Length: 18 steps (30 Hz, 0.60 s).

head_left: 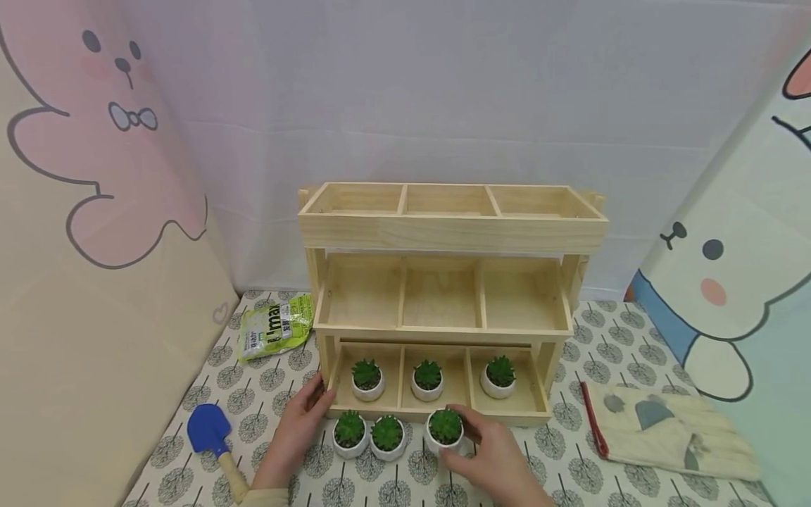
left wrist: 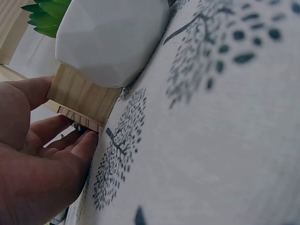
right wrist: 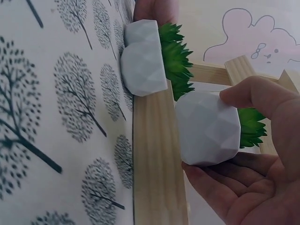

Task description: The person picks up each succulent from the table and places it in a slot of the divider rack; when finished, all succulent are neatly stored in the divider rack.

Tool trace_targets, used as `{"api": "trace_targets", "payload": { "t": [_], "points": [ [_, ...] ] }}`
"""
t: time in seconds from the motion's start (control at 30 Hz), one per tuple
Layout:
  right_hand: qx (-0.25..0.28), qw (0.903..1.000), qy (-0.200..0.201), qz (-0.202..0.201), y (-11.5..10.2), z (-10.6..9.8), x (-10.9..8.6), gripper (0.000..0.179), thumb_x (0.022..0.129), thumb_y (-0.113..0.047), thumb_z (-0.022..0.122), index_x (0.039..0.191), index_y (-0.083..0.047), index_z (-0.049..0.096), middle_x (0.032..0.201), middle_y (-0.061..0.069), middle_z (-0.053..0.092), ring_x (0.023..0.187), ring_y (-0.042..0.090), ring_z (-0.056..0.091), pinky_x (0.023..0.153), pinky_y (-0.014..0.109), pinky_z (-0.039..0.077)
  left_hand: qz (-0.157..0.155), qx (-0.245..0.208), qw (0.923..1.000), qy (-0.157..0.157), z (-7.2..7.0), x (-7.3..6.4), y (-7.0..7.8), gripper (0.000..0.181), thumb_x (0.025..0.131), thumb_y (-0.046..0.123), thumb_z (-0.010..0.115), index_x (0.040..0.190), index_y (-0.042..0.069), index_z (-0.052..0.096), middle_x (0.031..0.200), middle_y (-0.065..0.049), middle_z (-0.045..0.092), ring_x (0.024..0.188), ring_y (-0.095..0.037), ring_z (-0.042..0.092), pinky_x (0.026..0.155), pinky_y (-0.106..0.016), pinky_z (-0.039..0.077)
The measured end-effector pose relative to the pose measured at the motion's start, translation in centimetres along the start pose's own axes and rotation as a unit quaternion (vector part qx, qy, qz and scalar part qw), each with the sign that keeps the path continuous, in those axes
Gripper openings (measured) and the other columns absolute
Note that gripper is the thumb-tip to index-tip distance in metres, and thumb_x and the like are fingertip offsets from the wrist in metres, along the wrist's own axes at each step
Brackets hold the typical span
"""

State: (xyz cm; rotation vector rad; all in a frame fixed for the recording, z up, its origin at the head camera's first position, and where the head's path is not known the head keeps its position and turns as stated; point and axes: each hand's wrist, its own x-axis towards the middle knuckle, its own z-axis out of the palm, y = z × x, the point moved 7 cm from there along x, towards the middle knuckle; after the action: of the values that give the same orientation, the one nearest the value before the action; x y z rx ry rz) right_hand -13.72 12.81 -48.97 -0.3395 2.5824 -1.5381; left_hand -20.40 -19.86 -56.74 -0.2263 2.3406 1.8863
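My right hand [head_left: 491,451] grips a small potted succulent [head_left: 445,428] by its white faceted pot, thumb on one side and fingers on the other. In the right wrist view this pot [right wrist: 208,129] is raised off the cloth, close to the front board of a three-tier wooden plant stand [head_left: 443,329]. My left hand [head_left: 300,422] holds the stand's lower left front corner, thumb at the front and fingers round the side. Two more potted succulents [head_left: 350,431] stand side by side on the cloth before the stand. Three others [head_left: 367,380] sit one per compartment in the bottom tier.
A blue toy shovel [head_left: 209,428] with a wooden handle lies at the left. Behind it is a green-yellow bag [head_left: 277,327]. Folded cream gloves with a red cuff [head_left: 665,429] lie at the right. Printed curtains [head_left: 469,91] surround the patterned tablecloth.
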Motion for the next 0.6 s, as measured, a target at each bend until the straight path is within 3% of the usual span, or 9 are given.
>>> {"api": "trace_targets", "payload": {
  "t": [0.27,0.47,0.6],
  "points": [
    [-0.018,0.9991,0.037,-0.010,-1.4,-2.1,0.4,0.064,0.080,-0.018,0.090,0.135,0.001,0.065,0.126,0.018,0.071,0.114,0.034,0.070,0.096,0.036,0.060,-0.003,0.003,1.0000,-0.002,0.0,0.1,0.0,0.074,0.107,0.031,0.061,0.165,0.003,0.024,0.167,-0.022,0.028,0.152,-0.035,0.031,0.122,-0.043,0.030],
    [-0.024,0.9970,0.067,-0.030,-2.9,-4.0,0.7,0.065,0.076,-0.013,0.092,0.133,0.005,0.066,0.123,0.022,0.071,0.109,0.034,0.073,0.092,0.031,0.061,-0.003,0.004,1.0000,0.000,0.0,0.1,0.0,0.074,0.107,0.032,0.062,0.165,0.003,0.025,0.167,-0.022,0.028,0.152,-0.035,0.031,0.122,-0.042,0.031],
    [-0.032,0.9966,0.073,-0.022,-3.7,-5.1,0.9,0.065,0.076,-0.013,0.092,0.133,0.003,0.066,0.123,0.020,0.072,0.110,0.034,0.072,0.092,0.031,0.061,0.003,-0.006,1.0000,-0.003,0.0,0.1,0.0,0.075,0.107,0.030,0.063,0.165,0.002,0.025,0.167,-0.022,0.028,0.152,-0.035,0.031,0.121,-0.039,0.031]
  ]
}}
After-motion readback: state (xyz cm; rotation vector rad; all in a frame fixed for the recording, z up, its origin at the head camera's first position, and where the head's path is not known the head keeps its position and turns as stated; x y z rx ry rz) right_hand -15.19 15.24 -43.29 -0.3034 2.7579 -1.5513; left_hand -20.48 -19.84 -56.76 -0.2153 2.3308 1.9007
